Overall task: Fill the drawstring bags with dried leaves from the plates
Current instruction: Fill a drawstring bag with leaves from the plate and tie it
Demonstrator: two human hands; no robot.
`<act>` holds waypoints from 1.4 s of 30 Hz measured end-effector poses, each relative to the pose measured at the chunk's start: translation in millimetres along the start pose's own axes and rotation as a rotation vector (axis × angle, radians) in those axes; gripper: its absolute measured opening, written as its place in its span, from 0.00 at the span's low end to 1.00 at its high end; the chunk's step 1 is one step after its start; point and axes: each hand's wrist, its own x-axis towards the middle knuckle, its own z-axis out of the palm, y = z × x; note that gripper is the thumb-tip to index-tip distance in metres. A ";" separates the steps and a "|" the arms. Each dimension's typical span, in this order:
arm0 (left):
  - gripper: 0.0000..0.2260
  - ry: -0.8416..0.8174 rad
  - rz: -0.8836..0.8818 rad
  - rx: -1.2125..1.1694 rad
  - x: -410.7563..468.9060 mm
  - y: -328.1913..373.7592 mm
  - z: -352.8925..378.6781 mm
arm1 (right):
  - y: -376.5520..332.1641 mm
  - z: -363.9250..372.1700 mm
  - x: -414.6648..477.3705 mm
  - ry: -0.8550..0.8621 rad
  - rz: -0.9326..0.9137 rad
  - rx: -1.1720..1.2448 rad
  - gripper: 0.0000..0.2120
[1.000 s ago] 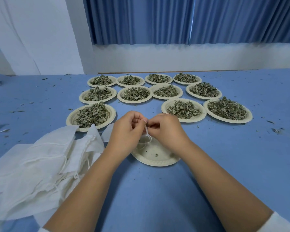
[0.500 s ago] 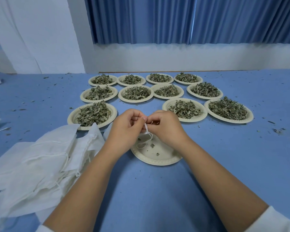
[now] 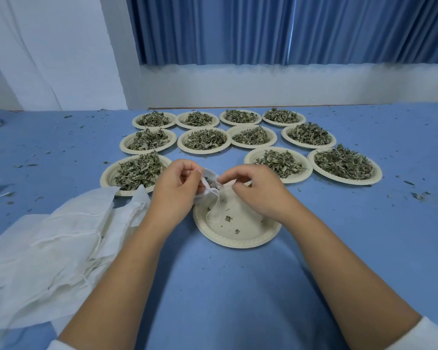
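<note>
Your hands have drawn apart since a moment ago, when they were knuckle to knuckle working the cord. Now your left hand (image 3: 177, 190) grips the small white fabric drawstring bag (image 3: 208, 191), fingers curled round its body. It holds the bag just above the far rim of the empty round cream paper plate (image 3: 238, 245).

The bag's mouth faces you and is not yet drawn shut, and dried green leaves (image 3: 212, 185) show inside it. Your right hand (image 3: 259, 193) sits just beside the mouth, fingers curled, thumb tip at the bag's edge. Whether it has hold of anything cannot be told. The white cord (image 3: 214, 210) hangs in a slack loop from the bag down onto the plate, which carries only a few crumbs.

That reads as one bag filled and its closing underway, not finished. Eleven cream paper plates heaped with leaves (image 3: 106, 176) stand full farther out on the blue surface (image 3: 238, 286). The heap of flat white drawstring bags (image 3: 61, 238) waits by your left forearm, so most of the job likely lies ahead.
</note>
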 end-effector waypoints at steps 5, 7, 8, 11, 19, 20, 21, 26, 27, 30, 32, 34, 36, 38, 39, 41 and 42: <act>0.05 0.013 -0.020 0.001 0.8 1.0 -3.3 | 8.0 -22.3 -10.7 -0.469 0.133 -0.307 0.16; 0.05 -0.008 -0.034 -0.013 -0.7 1.7 -2.1 | 9.8 -22.0 -13.6 -0.568 0.115 -0.365 0.21; 0.05 -0.013 -0.033 -0.013 -1.5 2.3 -1.5 | 10.6 -20.7 -13.7 -0.562 0.109 -0.368 0.23; 0.05 -0.013 -0.020 -0.004 -2.6 3.2 -1.3 | 12.2 -15.0 -11.9 -0.491 0.097 -0.354 0.21; 0.05 -0.028 -0.006 0.000 -3.3 4.3 -0.6 | 20.7 -10.0 -8.0 -0.395 0.105 -0.239 0.07; 0.05 -0.031 -0.006 -0.005 -3.3 4.3 -0.3 | 21.1 -9.0 -8.2 -0.391 0.106 -0.231 0.06; 0.05 -0.032 -0.008 -0.010 -3.4 4.3 -0.2 | 21.2 -8.2 -8.5 -0.389 0.107 -0.227 0.05; 0.05 -0.031 -0.006 -0.018 -3.5 3.3 -1.4 | 19.1 -5.1 -9.7 -0.387 0.073 -0.277 0.03; 0.05 -0.031 -0.005 -0.017 -3.2 3.0 -1.5 | 17.6 -5.8 -10.3 -0.384 0.068 -0.278 0.02; 0.05 -0.035 -0.003 -0.014 -2.3 2.6 -0.8 | 11.2 -12.1 -10.9 -0.235 0.075 -0.148 0.02; 0.05 -0.041 -0.001 -0.013 -2.5 2.4 -0.5 | 8.3 -13.9 -8.2 -0.018 0.040 -0.001 0.02; 0.06 -0.056 0.004 -0.004 -2.7 2.6 -0.4 | 5.2 -8.3 -4.1 0.111 0.010 0.130 0.03; 0.07 -0.075 0.009 0.004 -2.8 2.9 0.5 | 2.4 3.3 0.6 0.145 0.024 0.184 0.03; 0.06 -0.085 0.012 0.001 -3.0 3.1 1.4 | 0.6 14.6 4.9 0.143 0.047 0.184 0.04; 0.06 -0.086 0.008 -0.006 -3.2 3.4 1.7 | 0.0 19.1 6.7 0.138 0.053 0.175 0.04; 0.06 -0.082 -0.003 -0.023 -3.0 3.8 2.0 | -0.7 25.9 10.1 0.135 0.053 0.139 0.03; 0.06 -0.077 -0.003 -0.025 -2.7 3.8 2.0 | -0.7 27.7 11.2 0.129 0.045 0.109 0.02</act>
